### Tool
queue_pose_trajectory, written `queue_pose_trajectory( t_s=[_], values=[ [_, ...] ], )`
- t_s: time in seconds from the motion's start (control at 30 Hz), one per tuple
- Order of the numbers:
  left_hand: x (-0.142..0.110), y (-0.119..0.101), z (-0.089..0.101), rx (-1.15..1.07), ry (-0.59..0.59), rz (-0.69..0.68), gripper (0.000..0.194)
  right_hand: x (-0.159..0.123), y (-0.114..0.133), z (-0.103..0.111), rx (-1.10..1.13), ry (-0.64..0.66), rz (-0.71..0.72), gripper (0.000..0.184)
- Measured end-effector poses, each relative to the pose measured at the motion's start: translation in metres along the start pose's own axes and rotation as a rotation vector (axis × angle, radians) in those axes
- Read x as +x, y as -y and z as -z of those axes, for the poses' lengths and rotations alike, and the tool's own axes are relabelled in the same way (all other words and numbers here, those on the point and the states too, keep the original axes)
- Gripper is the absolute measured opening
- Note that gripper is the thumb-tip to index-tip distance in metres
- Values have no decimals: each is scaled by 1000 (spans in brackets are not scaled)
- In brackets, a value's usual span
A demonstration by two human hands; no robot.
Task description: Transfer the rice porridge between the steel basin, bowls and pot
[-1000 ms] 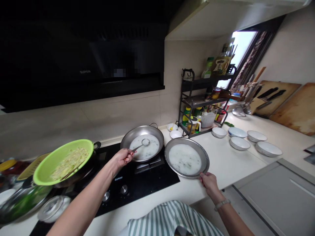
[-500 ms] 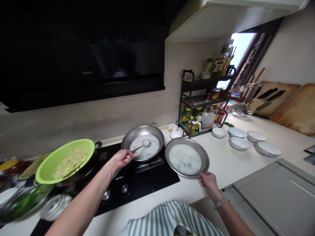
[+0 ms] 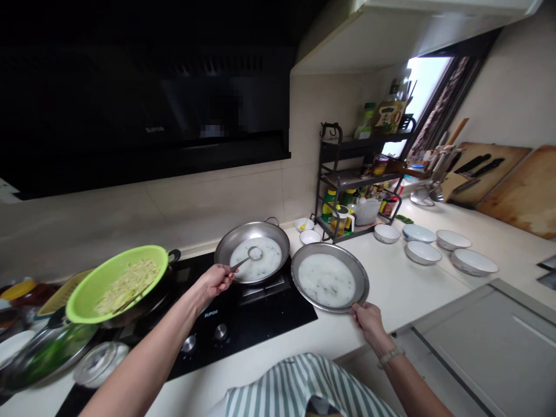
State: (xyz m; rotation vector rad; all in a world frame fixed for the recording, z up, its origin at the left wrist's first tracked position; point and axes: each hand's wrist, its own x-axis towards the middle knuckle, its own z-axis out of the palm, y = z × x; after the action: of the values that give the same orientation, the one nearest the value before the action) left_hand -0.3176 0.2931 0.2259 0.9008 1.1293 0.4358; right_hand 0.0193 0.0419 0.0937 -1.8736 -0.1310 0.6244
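My left hand is closed round the handle of a metal ladle, whose bowl hovers over white liquid in a steel pot on the black stove. My right hand grips the near rim of a steel basin filled with the same white liquid, which sits just right of the pot at the stove's edge on the counter.
A green colander of pale shredded food rests on a pan at the left, with lids below it. Small bowls and a black spice rack stand behind; several white bowls sit to the right. Cutting boards lean on the wall.
The ladle has shifted slightly left over the pot. My right hand stays on the basin rim; the view has drifted a little.
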Motion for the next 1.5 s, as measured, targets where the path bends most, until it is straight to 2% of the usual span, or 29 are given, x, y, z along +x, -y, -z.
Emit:
queue_pose_trajectory(
  t_s=[0.2, 0.4, 0.63, 1.07, 1.17, 1.3, 1.4, 1.5],
  values=[
    [2, 0, 3, -37, 3, -4, 16, 1, 0, 0, -3, 5, 2, 26],
    [-3, -8, -2, -163, -8, 147, 20, 0, 0, 1, 2, 11, 2, 26],
    [-6, -11, -8, -240, -6, 196, 18, 0, 0, 1, 8, 8, -6, 27],
    [-14, -16, -18, -215, 32, 175, 17, -2, 1, 0, 12, -1, -12, 25],
    [-21, -19, -25, -179, 64, 145, 18, -2, 1, 0, 17, 0, -10, 24],
    [-34, -24, -40, -141, 170, 117, 19, -2, 1, 0, 22, -1, -9, 24],
    [-42, -23, -58, -104, 250, 85, 18, -2, 1, 0, 23, -2, -8, 23],
    [-42, -14, -80, -51, 299, 83, 17, -2, 0, 0, 26, 1, -4, 22]
  ],
)
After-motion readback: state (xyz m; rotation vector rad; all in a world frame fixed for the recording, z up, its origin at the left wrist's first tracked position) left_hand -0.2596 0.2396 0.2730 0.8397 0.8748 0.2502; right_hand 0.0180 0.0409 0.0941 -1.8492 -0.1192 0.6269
